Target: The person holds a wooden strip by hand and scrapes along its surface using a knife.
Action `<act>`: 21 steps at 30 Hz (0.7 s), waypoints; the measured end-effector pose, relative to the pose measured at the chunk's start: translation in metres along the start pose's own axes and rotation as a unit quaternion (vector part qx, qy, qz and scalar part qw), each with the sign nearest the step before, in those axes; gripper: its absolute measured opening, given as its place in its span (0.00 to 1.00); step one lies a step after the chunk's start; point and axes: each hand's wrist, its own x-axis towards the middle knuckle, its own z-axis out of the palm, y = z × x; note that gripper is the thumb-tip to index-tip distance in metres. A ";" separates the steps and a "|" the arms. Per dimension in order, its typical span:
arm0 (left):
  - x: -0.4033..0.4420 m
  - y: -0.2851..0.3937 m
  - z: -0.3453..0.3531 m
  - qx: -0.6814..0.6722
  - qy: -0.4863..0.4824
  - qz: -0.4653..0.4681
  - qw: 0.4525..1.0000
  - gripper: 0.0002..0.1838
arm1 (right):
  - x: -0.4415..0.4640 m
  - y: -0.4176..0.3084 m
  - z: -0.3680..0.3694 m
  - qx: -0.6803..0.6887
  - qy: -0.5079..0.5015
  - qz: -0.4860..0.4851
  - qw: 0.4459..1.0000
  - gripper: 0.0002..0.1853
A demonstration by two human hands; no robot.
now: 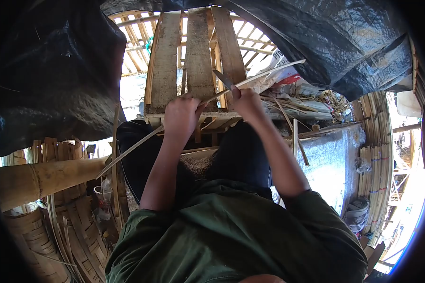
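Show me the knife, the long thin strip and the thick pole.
Knife (222,79): head view, on the blade.
Strip (217,95): head view, on its middle stretch.
Pole (52,177): head view, on its rounded side.

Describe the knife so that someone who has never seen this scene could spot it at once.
Find the three long wooden planks at the top centre. At their near end, towards the right, the right hand holds the knife, blade pointing up and left. Its short, dark grey blade sets it apart from the long pale strip beside it.
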 end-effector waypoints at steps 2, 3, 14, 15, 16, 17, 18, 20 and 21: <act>0.001 0.002 -0.002 0.007 -0.013 -0.009 1.000 0.17 | 0.028 0.036 -0.009 -0.028 -0.060 0.050 0.997 0.30; 0.002 0.001 -0.001 0.008 -0.011 -0.010 1.000 0.17 | 0.035 0.033 -0.019 -0.043 -0.091 0.073 0.992 0.29; 0.002 -0.001 0.001 -0.003 0.000 -0.003 1.000 0.16 | 0.022 0.006 -0.031 -0.076 -0.093 0.080 0.989 0.32; 0.002 -0.001 0.000 -0.002 0.001 -0.005 1.000 0.16 | 0.019 -0.002 -0.027 -0.111 -0.075 0.054 0.989 0.32; 0.002 -0.001 -0.002 -0.009 -0.003 -0.010 1.000 0.16 | 0.004 -0.016 -0.014 -0.052 -0.060 0.081 0.994 0.31; 0.003 0.000 -0.003 -0.016 -0.007 -0.013 1.000 0.16 | 0.001 -0.019 -0.018 -0.052 -0.061 0.084 0.993 0.31; 0.002 0.000 -0.002 -0.016 -0.009 -0.012 1.000 0.16 | -0.002 -0.023 -0.024 -0.023 -0.085 0.077 0.993 0.31; 0.002 0.000 -0.001 -0.015 0.002 -0.008 1.000 0.15 | 0.008 -0.011 -0.027 -0.017 -0.110 0.074 0.991 0.30; 0.003 -0.001 -0.002 -0.015 0.004 -0.009 1.000 0.15 | 0.015 -0.008 -0.031 -0.017 -0.108 0.071 0.991 0.30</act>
